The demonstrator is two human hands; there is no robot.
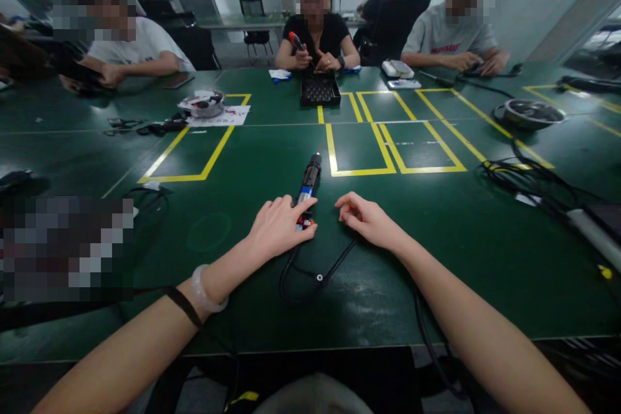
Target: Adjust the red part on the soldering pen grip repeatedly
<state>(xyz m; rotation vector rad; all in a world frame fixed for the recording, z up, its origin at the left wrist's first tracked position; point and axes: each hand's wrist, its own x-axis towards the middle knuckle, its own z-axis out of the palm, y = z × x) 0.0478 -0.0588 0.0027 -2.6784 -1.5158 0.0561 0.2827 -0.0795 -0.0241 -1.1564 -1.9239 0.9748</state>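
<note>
An electric screwdriver (309,176) with a dark body, a blue and silver band and a pointed tip lies on the green table (262,310), tip facing away from me. My left hand (276,226) is over its rear part from the left, index finger across it and thumb beside its near end. That hand hides some of the tool. To the right, my right hand (366,218) hovers just above the table with fingers loosely bent, nothing visible in them. A black cord (286,291) loops from the tool's rear toward me and passes near my right wrist.
Yellow tape rectangles (363,173) mark the table ahead. Black cables (514,171) lie at right near a round metal part (531,111). Another round part (201,103) sits on paper at left. Across the table, one person holds a red-handled tool (295,41) behind a black tray (320,90).
</note>
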